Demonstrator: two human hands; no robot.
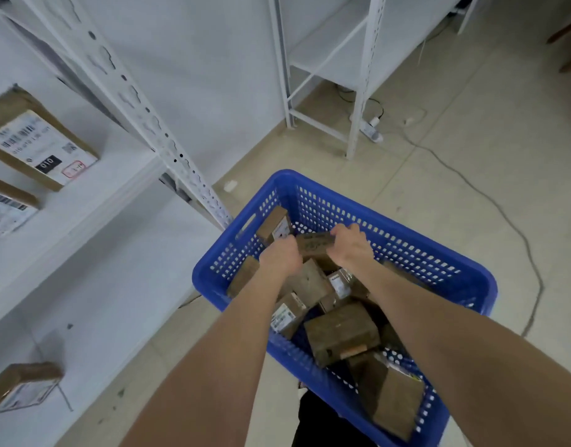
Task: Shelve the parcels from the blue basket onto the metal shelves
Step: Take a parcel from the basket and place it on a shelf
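One readable number, on a shelved parcel
The white shipping label point(42, 146) on the brown cardboard parcel point(16, 103) atop the white metal shelf point(116, 164) reads "010"; other print is blurred.

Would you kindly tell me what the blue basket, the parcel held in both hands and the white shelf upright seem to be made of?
The blue basket looks like moulded plastic, smooth with slight sheen: even colour, regular grid of holes. The parcel seems matte brown cardboard: dull surface, crisp edges. The shelf upright is probably white-painted metal: thin angle section with punched slots.
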